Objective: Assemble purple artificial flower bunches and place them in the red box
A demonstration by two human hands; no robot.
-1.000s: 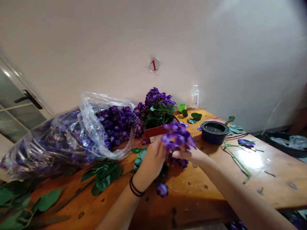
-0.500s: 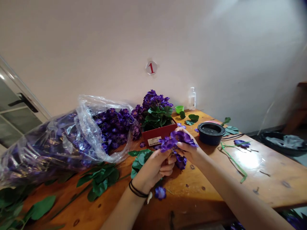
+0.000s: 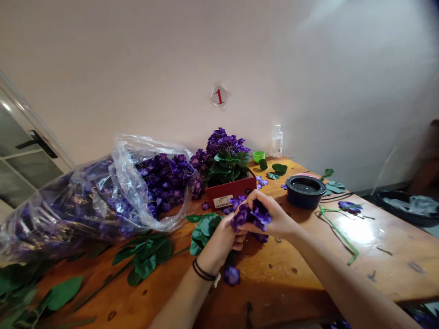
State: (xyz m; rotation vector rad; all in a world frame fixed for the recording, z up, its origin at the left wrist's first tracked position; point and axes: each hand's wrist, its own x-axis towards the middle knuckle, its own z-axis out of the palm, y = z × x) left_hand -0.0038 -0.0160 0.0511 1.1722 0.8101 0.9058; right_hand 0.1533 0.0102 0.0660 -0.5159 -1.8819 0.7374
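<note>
Purple artificial flowers [image 3: 249,216] are gathered between my two hands above the wooden table [image 3: 274,283]. My left hand [image 3: 229,235], with black bands at the wrist, is closed round the lower part of the bunch; its stems are hidden by the fingers. My right hand [image 3: 270,214] comes from the right with its fingers closed over the blooms. Below the left hand lies a loose purple flower [image 3: 232,276]. Green leaves [image 3: 203,230] rest just left of the hands. Right behind them stands a red box [image 3: 233,188] holding green leaves and purple flowers.
A clear plastic bag [image 3: 85,196] full of purple flowers covers the left. Leafy stems [image 3: 151,256] lie in front of it. On the right are a dark round pot [image 3: 305,192], a green stem [image 3: 338,233], a green cup [image 3: 259,156] and a clear bottle [image 3: 277,141].
My right hand has turned and curled over the flowers, pressing the bunch closer to my left hand. The flowers are lower and more bunched, and the view has shifted slightly.
</note>
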